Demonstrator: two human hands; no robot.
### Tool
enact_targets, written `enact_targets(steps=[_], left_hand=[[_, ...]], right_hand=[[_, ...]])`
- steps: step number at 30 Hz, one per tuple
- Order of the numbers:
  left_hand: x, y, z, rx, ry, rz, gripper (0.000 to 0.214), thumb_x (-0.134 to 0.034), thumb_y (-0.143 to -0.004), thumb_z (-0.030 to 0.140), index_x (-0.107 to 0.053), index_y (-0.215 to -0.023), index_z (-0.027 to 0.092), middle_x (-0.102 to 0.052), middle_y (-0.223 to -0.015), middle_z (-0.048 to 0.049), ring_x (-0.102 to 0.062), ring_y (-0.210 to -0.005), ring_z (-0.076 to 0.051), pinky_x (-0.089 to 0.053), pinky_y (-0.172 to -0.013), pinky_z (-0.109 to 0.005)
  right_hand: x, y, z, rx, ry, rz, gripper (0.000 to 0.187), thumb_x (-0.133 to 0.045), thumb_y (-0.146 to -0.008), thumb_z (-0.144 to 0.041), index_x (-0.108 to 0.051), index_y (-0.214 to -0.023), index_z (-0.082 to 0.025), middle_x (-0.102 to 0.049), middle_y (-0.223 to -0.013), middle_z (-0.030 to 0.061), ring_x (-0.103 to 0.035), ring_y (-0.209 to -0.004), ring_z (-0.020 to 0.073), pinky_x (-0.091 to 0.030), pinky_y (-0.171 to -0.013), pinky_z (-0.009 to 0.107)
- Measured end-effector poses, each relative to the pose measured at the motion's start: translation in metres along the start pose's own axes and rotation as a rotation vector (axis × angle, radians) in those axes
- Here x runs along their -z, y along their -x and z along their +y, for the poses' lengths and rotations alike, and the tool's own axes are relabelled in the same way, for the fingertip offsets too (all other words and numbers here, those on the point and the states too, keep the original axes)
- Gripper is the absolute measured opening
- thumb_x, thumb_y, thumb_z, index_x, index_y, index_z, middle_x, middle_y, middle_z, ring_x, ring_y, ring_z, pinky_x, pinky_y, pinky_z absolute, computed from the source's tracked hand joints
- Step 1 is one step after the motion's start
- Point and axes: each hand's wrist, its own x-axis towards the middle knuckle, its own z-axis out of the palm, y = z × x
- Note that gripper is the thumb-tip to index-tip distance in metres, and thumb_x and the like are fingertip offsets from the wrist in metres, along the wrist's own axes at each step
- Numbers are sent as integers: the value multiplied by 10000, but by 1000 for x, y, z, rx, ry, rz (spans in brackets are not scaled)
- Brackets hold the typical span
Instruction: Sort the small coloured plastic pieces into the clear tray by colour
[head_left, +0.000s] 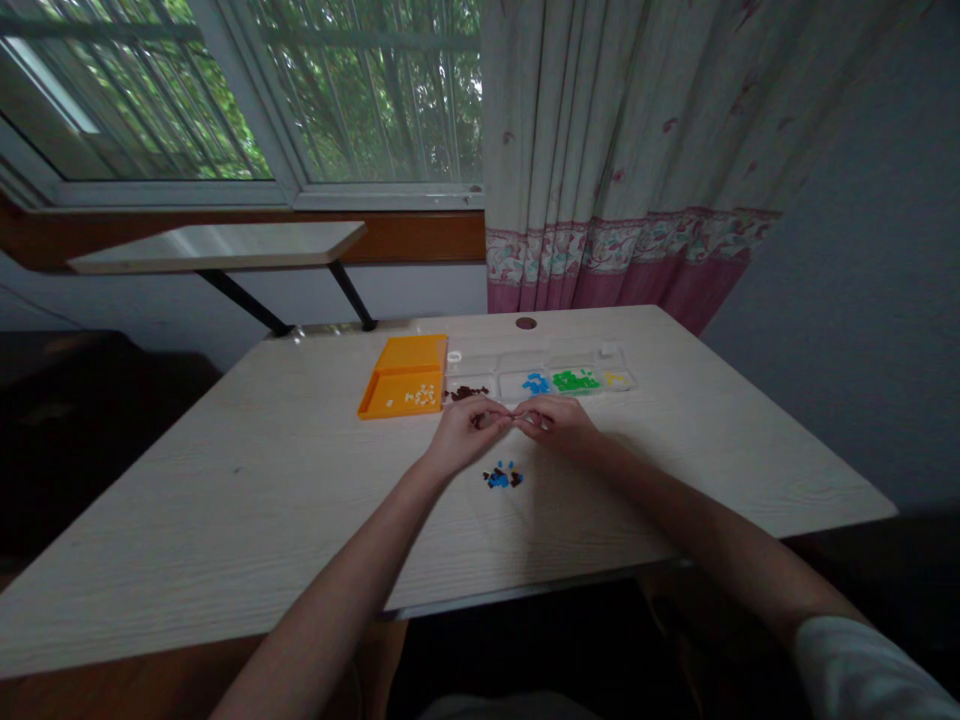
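Blue and brown tiny pieces (498,480) lie nearer than left hand (466,430) and right hand (559,424), both pinching an indistinct small object (515,416).

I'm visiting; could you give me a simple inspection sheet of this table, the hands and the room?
Surface: pale table, with a round brown disc near its far edge.
Job's things: open orange box with white pieces; beside it, clear tray with brown pieces, blue pieces, green pieces and yellow pieces.
Clutter: loose pile, mostly blue and dark, on the table.
Hands: left hand and right hand brought together; anything pinched between them is too small to tell.
Cables: faint line at far left, perhaps a cord; cannot tell.
Surroundings: window, curtain, raised shelf.
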Motion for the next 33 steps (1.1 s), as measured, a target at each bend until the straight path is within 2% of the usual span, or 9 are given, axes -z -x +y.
enact_targets(steps=[2, 4, 9, 13, 20, 33], left_hand=[[0, 0, 0, -9, -20, 32, 160, -581, -759, 280, -672, -799, 155, -616, -706, -31, -446, -540, -81, -356, -516, -198], [3, 0, 0, -10, -43, 111, 161, -575, -767, 283, -664, -802, 153, -619, -720, -35, -446, -542, -84, -365, -527, -205], [12, -1, 5, -28, -96, 314, 163, -549, -793, 288, -645, -802, 156, -626, -761, -40, -476, -587, -99, -394, -576, -218], [14, 0, 5, -37, -107, 393, 146, -546, -800, 276, -635, -804, 160, -614, -766, -34, -480, -597, -101, -396, -574, -212], [15, 0, 2, -41, -161, 504, 140, -554, -804, 285, -630, -810, 167, -597, -733, -24, -478, -593, -102, -390, -577, -214], [14, 0, -3, -59, -186, 502, 156, -556, -810, 298, -635, -818, 164, -604, -728, -25, -487, -605, -104, -386, -574, -212]], right_hand=[[2, -1, -1, -52, -8, -9, 172, -568, -786, -318, -646, -858, -183, -600, -654, 0, -500, -551, 85, -382, -579, 194], [6, -2, -3, -98, -32, -75, 162, -591, -767, -313, -643, -849, -183, -582, -639, -11, -484, -538, 82, -362, -552, 189], [13, -1, -8, -11, -266, -474, 175, -632, -729, -327, -654, -805, -170, -552, -590, -31, -462, -502, 63, -350, -518, 168], [13, 1, -15, 7, -347, -605, 187, -653, -702, -300, -674, -826, -161, -553, -578, -34, -470, -491, 58, -363, -510, 165], [12, 1, -19, 13, -311, -672, 165, -643, -699, -215, -678, -850, -157, -605, -631, -19, -509, -523, 63, -384, -538, 178], [13, -2, -20, 43, -206, -608, 150, -612, -755, -230, -679, -881, -184, -613, -683, -9, -525, -572, 72, -397, -588, 182]])
